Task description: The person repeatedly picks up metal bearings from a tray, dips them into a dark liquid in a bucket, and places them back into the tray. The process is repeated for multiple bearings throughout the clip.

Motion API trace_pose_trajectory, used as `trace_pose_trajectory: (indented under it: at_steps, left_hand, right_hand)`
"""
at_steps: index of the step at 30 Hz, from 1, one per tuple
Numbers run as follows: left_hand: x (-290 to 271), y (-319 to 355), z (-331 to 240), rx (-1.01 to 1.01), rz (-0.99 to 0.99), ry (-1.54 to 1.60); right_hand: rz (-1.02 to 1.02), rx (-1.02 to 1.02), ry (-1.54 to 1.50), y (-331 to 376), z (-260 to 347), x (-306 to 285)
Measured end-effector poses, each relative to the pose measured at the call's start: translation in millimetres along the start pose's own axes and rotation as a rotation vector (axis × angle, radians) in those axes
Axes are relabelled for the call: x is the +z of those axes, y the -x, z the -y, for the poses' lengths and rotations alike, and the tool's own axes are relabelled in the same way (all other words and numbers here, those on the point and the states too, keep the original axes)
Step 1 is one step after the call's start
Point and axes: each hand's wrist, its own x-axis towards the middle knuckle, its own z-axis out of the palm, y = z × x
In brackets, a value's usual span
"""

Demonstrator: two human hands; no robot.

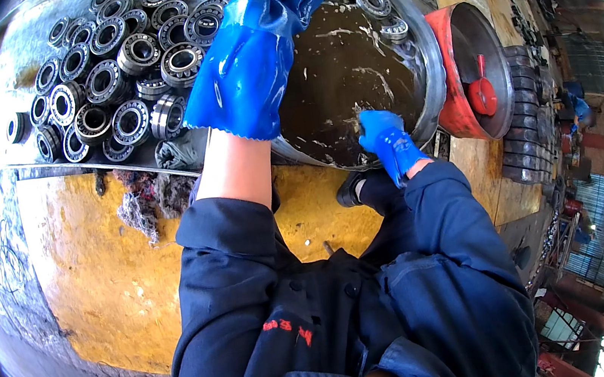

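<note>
My left hand (253, 50), in a wet, shiny blue rubber glove, is raised over the left edge of a round metal basin (432, 64). Its fingers stretch toward the top of the picture, close together, and nothing shows in them. Brown, dirty liquid (336, 69) with pale streaks fills the basin. Low over the basin's near side, my right hand (384, 136) is closed, also in a blue glove. What it grips is hidden by the fingers. Several steel roller bearings (373, 1) sit along the basin's far right inner side.
Many roller bearings (105, 81) crowd a metal-edged table at the left. Grey rags (139, 214) hang by its near edge. Right of the basin, a red drum (452, 81) holds a red funnel-like piece (483, 94). Beyond it stand stacked dark rings (525, 113). Yellow board (107, 275) lies below.
</note>
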Motion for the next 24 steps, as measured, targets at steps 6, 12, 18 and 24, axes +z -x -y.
trace_pose_trajectory:
  at_steps: [6, 12, 18, 24]
  left_hand:
    - [10.7, -8.1, 0.5, -0.032, 0.034, 0.038]
    - [13.4, -9.2, -3.7, -0.032, 0.035, 0.059]
    - [10.5, -24.5, 1.5, -0.074, -0.012, 0.046]
    - [13.5, -16.3, 3.6, -0.044, 0.091, -0.063]
  right_hand:
    - [0.074, -0.25, 0.108, -6.6, -7.0, -0.2]
    - [0.002, 0.276, -0.571, 6.3, -22.4, 13.3]
    - [-0.003, -0.332, 0.361, -3.5, -10.0, -2.8]
    - [-0.057, 0.154, -0.263, -10.9, -31.3, 30.4]
